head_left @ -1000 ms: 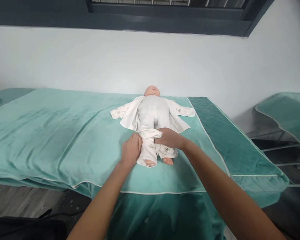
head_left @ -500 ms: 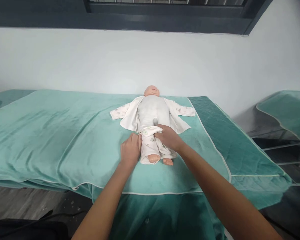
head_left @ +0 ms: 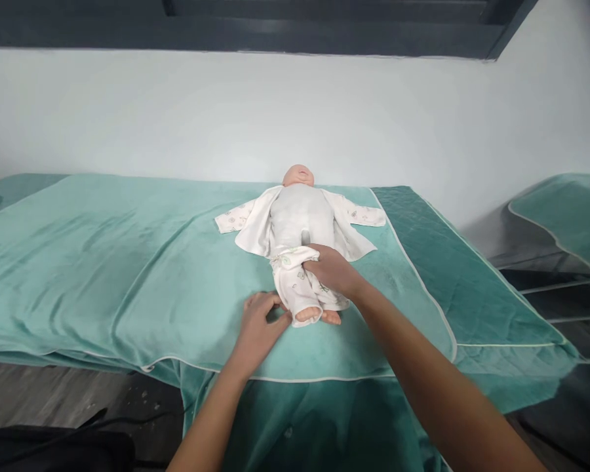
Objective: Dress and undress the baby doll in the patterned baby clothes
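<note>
A baby doll [head_left: 302, 213] lies on its back with its head toward the wall. It wears an unfastened white jacket [head_left: 356, 239] with its sleeves spread wide. White patterned trousers [head_left: 295, 288] cover its legs up to the hips, and its feet poke out of the cuffs. My right hand [head_left: 332, 269] is closed on the bunched waistband, its fingertips partly hidden in the cloth. Down by the cuff nearer the left, my left hand [head_left: 263, 324] has thumb and forefinger curved together against the trouser edge, pinching the cloth there.
A light green sheet [head_left: 103, 262] covers the bed, over a darker quilted cover [head_left: 452, 275] at the right. Behind stands a white wall [head_left: 201, 118]. Another green-covered surface [head_left: 570, 216] is at far right. A dark object [head_left: 54, 449] sits at lower left.
My left hand has let go near the waistband and moved down to the cuff. The trouser leg there has shifted right, covering more of the foot. My right hand stays at the waistband.
</note>
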`<state>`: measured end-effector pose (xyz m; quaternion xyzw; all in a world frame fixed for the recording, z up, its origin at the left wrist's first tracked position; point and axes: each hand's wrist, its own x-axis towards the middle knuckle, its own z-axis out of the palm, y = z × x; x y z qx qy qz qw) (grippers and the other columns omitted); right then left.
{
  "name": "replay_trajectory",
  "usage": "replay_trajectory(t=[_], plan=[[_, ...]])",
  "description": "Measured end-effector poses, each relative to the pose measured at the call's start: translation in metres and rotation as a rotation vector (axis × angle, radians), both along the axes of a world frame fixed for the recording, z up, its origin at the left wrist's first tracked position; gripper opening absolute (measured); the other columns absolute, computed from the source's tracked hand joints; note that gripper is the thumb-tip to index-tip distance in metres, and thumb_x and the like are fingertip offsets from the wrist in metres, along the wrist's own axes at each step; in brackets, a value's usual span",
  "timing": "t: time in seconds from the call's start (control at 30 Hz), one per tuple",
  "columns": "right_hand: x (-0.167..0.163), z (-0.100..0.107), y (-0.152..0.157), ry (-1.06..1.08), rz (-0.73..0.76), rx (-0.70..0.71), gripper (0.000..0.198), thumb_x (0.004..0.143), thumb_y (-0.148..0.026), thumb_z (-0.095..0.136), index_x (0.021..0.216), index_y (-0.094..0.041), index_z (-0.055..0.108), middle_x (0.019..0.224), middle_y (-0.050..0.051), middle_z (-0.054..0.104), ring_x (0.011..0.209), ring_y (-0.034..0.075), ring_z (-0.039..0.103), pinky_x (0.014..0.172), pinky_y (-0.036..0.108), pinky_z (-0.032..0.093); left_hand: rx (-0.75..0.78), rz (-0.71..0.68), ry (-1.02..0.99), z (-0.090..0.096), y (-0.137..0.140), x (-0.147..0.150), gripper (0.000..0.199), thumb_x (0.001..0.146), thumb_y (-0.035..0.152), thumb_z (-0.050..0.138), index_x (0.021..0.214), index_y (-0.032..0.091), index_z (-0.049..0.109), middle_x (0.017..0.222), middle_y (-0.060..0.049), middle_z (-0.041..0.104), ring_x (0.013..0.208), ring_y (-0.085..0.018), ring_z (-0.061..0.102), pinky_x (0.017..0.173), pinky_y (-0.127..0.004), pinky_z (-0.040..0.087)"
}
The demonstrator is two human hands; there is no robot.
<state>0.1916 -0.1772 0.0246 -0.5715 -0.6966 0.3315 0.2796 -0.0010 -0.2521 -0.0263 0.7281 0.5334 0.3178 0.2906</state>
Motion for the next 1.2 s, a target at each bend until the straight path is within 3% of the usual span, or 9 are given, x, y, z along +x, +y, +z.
replay_trajectory(t=[0.13, 0.23, 0.37, 0.47, 0.63, 0.77, 0.97, 1.07, 1.2], plan=[[0.001, 0.001, -0.002, -0.011, -0.005, -0.01, 0.01, 0.079, -0.021, 0.05, 0.086, -0.021, 0.057, 0.093, 0.003, 0.066, 0.089, 0.022, 0.059, 0.078, 0.033, 0.042, 0.013, 0.04, 0.035, 0.001, 0.004, 0.003, 0.013, 0.084, 0.027, 0.055, 0.074, 0.021, 0.061, 0.078, 0.0, 0.064, 0.084, -0.02, 0.057, 0.089, -0.039, 0.037], [0.006, 0.006, -0.005, 0.025, 0.041, -0.107, 0.02, 0.081, -0.027, 0.056, 0.1, -0.02, 0.059, 0.103, 0.005, 0.067, 0.094, 0.023, 0.06, 0.08, 0.035, 0.045, 0.012, 0.082, 0.041, 0.001, 0.009, 0.005, 0.01, 0.081, 0.024, 0.056, 0.072, 0.019, 0.058, 0.074, 0.001, 0.06, 0.079, -0.018, 0.055, 0.085, -0.037, 0.036], [0.015, 0.018, -0.009, 0.125, 0.266, -0.228, 0.038, 0.079, -0.036, 0.066, 0.111, -0.018, 0.06, 0.112, 0.006, 0.068, 0.1, 0.024, 0.061, 0.083, 0.034, 0.047, 0.018, 0.12, 0.026, -0.002, 0.017, 0.005, 0.013, 0.082, 0.024, 0.053, 0.07, 0.019, 0.054, 0.073, 0.001, 0.06, 0.075, -0.017, 0.053, 0.081, -0.035, 0.035], [0.019, 0.021, -0.008, 0.147, 0.404, -0.286, 0.042, 0.073, -0.038, 0.073, 0.109, -0.017, 0.065, 0.107, 0.005, 0.07, 0.098, 0.023, 0.062, 0.081, 0.032, 0.048, 0.075, 0.179, 0.056, -0.006, 0.02, 0.005, 0.016, 0.084, 0.023, 0.049, 0.068, 0.019, 0.048, 0.071, 0.0, 0.059, 0.072, -0.018, 0.051, 0.078, -0.036, 0.035], [0.015, 0.012, -0.005, 0.046, 0.241, -0.223, 0.024, 0.074, -0.033, 0.067, 0.09, -0.016, 0.069, 0.087, 0.002, 0.07, 0.084, 0.022, 0.062, 0.073, 0.029, 0.046, 0.183, 0.287, 0.081, -0.015, 0.016, 0.003, 0.011, 0.086, 0.021, 0.049, 0.075, 0.02, 0.05, 0.077, -0.002, 0.061, 0.077, -0.02, 0.054, 0.08, -0.037, 0.038], [0.008, 0.007, -0.004, 0.062, 0.154, -0.128, 0.017, 0.074, -0.028, 0.059, 0.084, -0.017, 0.068, 0.083, -0.001, 0.069, 0.081, 0.019, 0.059, 0.07, 0.027, 0.043, 0.193, 0.329, 0.028, -0.019, 0.012, 0.001, 0.008, 0.088, 0.023, 0.051, 0.083, 0.021, 0.056, 0.083, -0.003, 0.063, 0.083, -0.021, 0.057, 0.084, -0.039, 0.04], [0.001, 0.003, -0.005, 0.025, 0.036, -0.056, 0.013, 0.074, -0.026, 0.054, 0.081, -0.019, 0.064, 0.078, 0.0, 0.066, 0.077, 0.019, 0.057, 0.066, 0.028, 0.041, 0.076, 0.268, -0.353, -0.006, 0.026, -0.006, 0.02, 0.092, 0.03, 0.05, 0.105, 0.02, 0.062, 0.106, -0.006, 0.067, 0.099, -0.019, 0.062, 0.089, -0.034, 0.047], [0.004, 0.005, -0.005, -0.006, 0.061, -0.029, 0.01, 0.077, -0.03, 0.056, 0.079, -0.021, 0.056, 0.077, -0.001, 0.061, 0.075, 0.018, 0.054, 0.065, 0.028, 0.039, 0.07, 0.237, -0.452, 0.008, 0.049, -0.005, 0.024, 0.092, 0.033, 0.052, 0.108, 0.02, 0.065, 0.113, -0.006, 0.067, 0.107, -0.019, 0.061, 0.091, -0.032, 0.047], [0.026, 0.023, 0.002, 0.093, 0.27, -0.138, 0.026, 0.081, -0.044, 0.064, 0.087, -0.02, 0.056, 0.082, -0.001, 0.057, 0.075, 0.015, 0.05, 0.064, 0.027, 0.039, 0.016, 0.108, -0.448, 0.021, 0.08, -0.002, 0.024, 0.092, 0.034, 0.052, 0.104, 0.021, 0.068, 0.109, -0.005, 0.068, 0.104, -0.019, 0.061, 0.09, -0.03, 0.046]])
